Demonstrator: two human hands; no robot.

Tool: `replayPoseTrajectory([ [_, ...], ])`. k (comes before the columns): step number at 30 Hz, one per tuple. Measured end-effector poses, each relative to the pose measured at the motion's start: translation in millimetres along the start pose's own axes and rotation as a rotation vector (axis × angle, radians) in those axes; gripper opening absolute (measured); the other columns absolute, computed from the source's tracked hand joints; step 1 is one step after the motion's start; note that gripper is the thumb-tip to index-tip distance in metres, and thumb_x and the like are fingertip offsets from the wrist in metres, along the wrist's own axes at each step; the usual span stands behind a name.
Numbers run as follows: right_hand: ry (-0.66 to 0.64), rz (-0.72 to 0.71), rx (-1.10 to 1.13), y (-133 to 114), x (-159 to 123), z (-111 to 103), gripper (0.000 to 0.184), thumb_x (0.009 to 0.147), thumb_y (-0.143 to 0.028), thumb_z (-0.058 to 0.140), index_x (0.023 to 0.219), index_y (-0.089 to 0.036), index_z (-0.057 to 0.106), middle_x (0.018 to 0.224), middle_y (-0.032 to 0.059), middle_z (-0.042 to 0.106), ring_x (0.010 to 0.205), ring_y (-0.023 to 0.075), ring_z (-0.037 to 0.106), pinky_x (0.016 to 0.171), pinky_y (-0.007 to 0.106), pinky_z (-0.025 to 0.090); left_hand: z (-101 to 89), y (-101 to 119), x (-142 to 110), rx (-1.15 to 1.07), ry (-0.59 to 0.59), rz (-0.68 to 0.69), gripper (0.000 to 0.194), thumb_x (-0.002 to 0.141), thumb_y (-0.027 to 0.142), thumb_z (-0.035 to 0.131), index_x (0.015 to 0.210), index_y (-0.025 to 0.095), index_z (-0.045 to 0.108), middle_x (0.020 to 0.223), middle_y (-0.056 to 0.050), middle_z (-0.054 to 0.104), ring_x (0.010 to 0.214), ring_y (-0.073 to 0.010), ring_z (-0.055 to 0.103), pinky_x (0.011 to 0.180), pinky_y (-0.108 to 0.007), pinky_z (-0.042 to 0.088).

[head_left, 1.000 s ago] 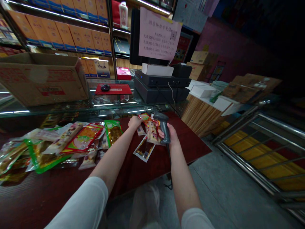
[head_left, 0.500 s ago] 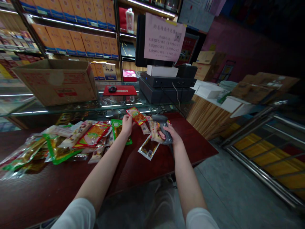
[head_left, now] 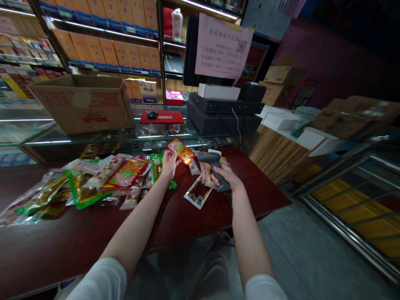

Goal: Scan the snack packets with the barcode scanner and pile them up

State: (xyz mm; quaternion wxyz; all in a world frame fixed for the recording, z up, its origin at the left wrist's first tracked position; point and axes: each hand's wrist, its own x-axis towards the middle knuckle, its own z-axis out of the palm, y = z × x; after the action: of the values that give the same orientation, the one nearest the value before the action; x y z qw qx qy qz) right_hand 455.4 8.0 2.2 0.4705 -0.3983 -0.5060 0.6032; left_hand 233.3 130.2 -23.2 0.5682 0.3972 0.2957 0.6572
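Lit shelves (head_left: pixel 103 29) of orange-and-blue boxes (head_left: pixel 118 56) are lining the far left of the head view, and a glass counter (head_left: pixel 50 142) is running in front of them. On it, an open cardboard box (head_left: pixel 103 110) is standing at the left, a black mouse (head_left: pixel 152 114) is resting on a red mat (head_left: pixel 170 118), and farther right a pink notice (head_left: pixel 223 46) is hanging over a dark monitor (head_left: pixel 191 54).

Nearer, a dark red table (head_left: pixel 78 246) is stretching from the left to the middle. Above its far middle part, the left hand (head_left: pixel 170 163) is pinching a red-edged packet (head_left: pixel 180 151) by its left end, fingers closed on it. To the right, the right hand (head_left: pixel 227 176) is gripping a dark grey scanner (head_left: pixel 210 158) around its handle, the scanner's head pointing left. A pale packet (head_left: pixel 205 175) is lying partly hidden behind the scanner, and a brown sachet (head_left: pixel 198 192) is lying just nearer. A green-edged packet (head_left: pixel 155 160) is lying partly behind the left hand, beside a loose heap of packets (head_left: pixel 121 173) spreading leftward.
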Motion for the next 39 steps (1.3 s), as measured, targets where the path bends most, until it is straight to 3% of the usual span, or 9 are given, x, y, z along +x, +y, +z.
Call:
replayPoseTrajectory([
  [7,-0.01,0.013,0.005,1.7,1.0,-1.3,0.036,0.083,-0.049,0.063,0.096,-0.021,0.045,0.049,-0.0081,0.05,0.037,0.0082,0.043,0.037,0.018,0.034,1.3,6.4,3.8,0.269,0.071,0.117,0.017,0.078,0.025,0.061,0.079,0.021,0.044,0.076,0.002,0.052,0.073,-0.0119,0.056,0.07,-0.026,0.052],
  [11,0.034,-0.057,0.051,-0.2,2.1,-0.3,0.036,0.082,-0.046,0.064,0.101,-0.022,0.046,0.051,-0.0085,0.05,0.037,0.0087,0.043,0.036,0.018,0.032,-11.5,42.1,7.3,0.834,0.169,0.206,0.01,0.082,0.021,0.054,0.09,0.021,0.05,0.077,-0.004,0.058,0.075,-0.0206,0.06,0.079,-0.038,0.05],
  [14,0.079,-0.105,0.099,-1.4,2.4,-0.5,0.039,0.079,-0.044,0.066,0.104,-0.023,0.046,0.055,-0.0081,0.051,0.038,0.0088,0.043,0.035,0.019,0.032,-28.3,70.6,4.8,1.321,0.146,0.129,0.014,0.083,0.023,0.052,0.095,0.018,0.057,0.086,-0.016,0.064,0.093,-0.0362,0.063,0.087,-0.056,0.044],
  [16,0.096,-0.112,0.118,-2.1,2.4,-0.6,0.038,0.078,-0.044,0.067,0.102,-0.022,0.046,0.06,-0.0065,0.054,0.039,0.0082,0.043,0.035,0.019,0.032,-36.4,79.5,1.2,1.482,0.181,0.216,0.018,0.084,0.021,0.049,0.095,0.015,0.06,0.103,-0.024,0.064,0.111,-0.0427,0.056,0.095,-0.065,0.035],
  [19,0.132,-0.126,0.139,-2.5,2.2,-0.2,0.039,0.076,-0.042,0.07,0.1,-0.023,0.045,0.067,-0.0043,0.059,0.04,0.0075,0.043,0.035,0.019,0.033,-38.6,73.0,-3.3,1.555,0.112,0.411,0.025,0.085,0.021,0.047,0.102,0.014,0.063,0.124,-0.026,0.057,0.124,-0.0418,0.047,0.103,-0.065,0.029],
  [23,0.148,-0.119,0.128,-1.7,2.6,0.1,0.039,0.076,-0.044,0.07,0.098,-0.022,0.047,0.065,-0.0038,0.059,0.04,0.0075,0.043,0.035,0.019,0.033,-35.7,42.7,-4.7,1.657,-0.247,0.334,0.024,0.082,0.032,0.057,0.099,0.018,0.067,0.113,-0.02,0.064,0.118,-0.0392,0.052,0.104,-0.065,0.029],
  [28,0.141,-0.105,0.123,-1.0,3.1,-0.3,0.04,0.075,-0.047,0.07,0.098,-0.022,0.049,0.065,-0.0036,0.06,0.04,0.0075,0.044,0.035,0.019,0.033,-50.2,20.9,-0.2,1.708,-0.151,0.323,0.021,0.078,0.021,0.054,0.091,0.016,0.07,0.119,-0.022,0.064,0.131,-0.0435,0.043,0.107,-0.073,0.01],
  [34,0.149,-0.127,0.161,-4.4,1.9,0.0,0.04,0.075,-0.045,0.07,0.098,-0.021,0.049,0.072,-0.0019,0.063,0.041,0.0063,0.044,0.035,0.018,0.034,-52.3,29.5,0.2,1.61,-0.039,0.389,0.023,0.079,0.015,0.051,0.093,0.015,0.07,0.127,-0.021,0.061,0.142,-0.0429,0.028,0.109,-0.072,0.002],
  [39,0.156,-0.136,0.164,-4.2,1.0,-3.3,0.038,0.076,-0.049,0.068,0.096,-0.021,0.052,0.062,-0.0033,0.06,0.041,0.0075,0.042,0.035,0.019,0.033,-13.8,25.5,-15.2,1.496,-0.322,0.566,0.036,0.087,0.024,0.051,0.119,0.015,0.063,0.127,-0.021,0.06,0.129,-0.0371,0.046,0.112,-0.058,0.023],
])
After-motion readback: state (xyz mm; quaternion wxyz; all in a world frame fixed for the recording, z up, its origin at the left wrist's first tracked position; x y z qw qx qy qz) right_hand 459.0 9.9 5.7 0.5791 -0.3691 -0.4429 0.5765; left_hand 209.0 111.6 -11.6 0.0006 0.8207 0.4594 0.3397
